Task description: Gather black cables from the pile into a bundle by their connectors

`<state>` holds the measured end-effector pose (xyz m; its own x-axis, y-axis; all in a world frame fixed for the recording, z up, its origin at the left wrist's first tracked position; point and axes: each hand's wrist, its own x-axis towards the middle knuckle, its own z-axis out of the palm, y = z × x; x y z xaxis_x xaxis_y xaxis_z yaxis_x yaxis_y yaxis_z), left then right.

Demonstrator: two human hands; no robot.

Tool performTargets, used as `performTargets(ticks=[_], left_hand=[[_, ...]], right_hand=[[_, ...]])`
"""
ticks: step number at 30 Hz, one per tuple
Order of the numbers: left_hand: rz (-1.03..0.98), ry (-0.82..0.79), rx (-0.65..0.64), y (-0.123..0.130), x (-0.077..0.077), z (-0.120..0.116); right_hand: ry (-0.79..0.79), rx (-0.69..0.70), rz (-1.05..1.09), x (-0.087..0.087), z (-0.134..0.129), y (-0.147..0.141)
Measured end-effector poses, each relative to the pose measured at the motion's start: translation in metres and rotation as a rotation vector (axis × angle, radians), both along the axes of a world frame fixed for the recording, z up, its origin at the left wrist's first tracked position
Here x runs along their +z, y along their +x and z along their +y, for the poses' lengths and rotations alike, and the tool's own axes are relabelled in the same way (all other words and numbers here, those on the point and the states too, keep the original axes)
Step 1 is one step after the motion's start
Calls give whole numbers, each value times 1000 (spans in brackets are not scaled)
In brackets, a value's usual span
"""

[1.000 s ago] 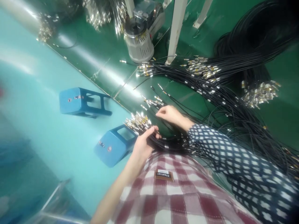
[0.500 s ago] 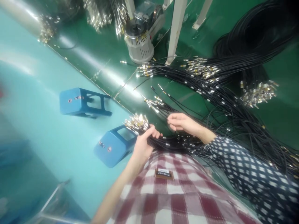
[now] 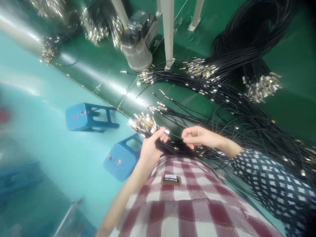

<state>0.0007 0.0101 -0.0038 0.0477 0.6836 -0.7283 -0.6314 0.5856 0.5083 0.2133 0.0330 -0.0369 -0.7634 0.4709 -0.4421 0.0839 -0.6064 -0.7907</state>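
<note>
My left hand [image 3: 153, 144] is wrapped round a thick bundle of black cables [image 3: 172, 147], just below its cluster of silvery connector ends [image 3: 143, 124]. One white-tipped connector [image 3: 167, 131] sticks out by my left fingertips. From it a thin cable runs right to my right hand [image 3: 195, 136], whose fingers are pinched on that cable. Behind my hands, a looser group of cables [image 3: 182, 116] lies on the green surface, its metal ends [image 3: 158, 108] pointing left.
A grey motor [image 3: 137, 54] and a white metal post [image 3: 168, 33] stand beyond the cables. Large black coils [image 3: 247, 36] lie at upper right, more connector bundles [image 3: 95, 28] at upper left. Two blue stools [image 3: 77, 117] are at the left.
My right hand has shifted slightly right and down, and a single cable now stretches between it and my left hand. The whole view has shifted a little.
</note>
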Motion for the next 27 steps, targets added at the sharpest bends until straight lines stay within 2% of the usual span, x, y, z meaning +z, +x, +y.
performTargets(ticks=[4, 6, 10, 13, 15, 18, 21, 24, 27], left_hand=[[8, 12, 37, 1, 0, -3], [13, 5, 26, 1, 0, -4], [44, 41, 31, 2, -2, -4], [67, 34, 60, 2, -1, -4], [71, -2, 73, 3, 0, -4], [70, -22, 62, 3, 1, -5], [67, -17, 39, 2, 1, -4], [36, -34, 45, 2, 1, -2], [11, 1, 47, 0, 1, -1]], right_hand=[[32, 74, -72, 5, 5, 7], [210, 35, -200, 17, 10, -3], [688, -90, -491, 42, 14, -45], [922, -91, -590, 44, 4, -56], [1045, -52, -646, 38, -7, -42], [1041, 2, -605, 27, -19, -6], [959, -43, -544, 24, -23, 13], [940, -100, -531, 26, -19, -1], [799, -170, -554, 28, -13, -29]])
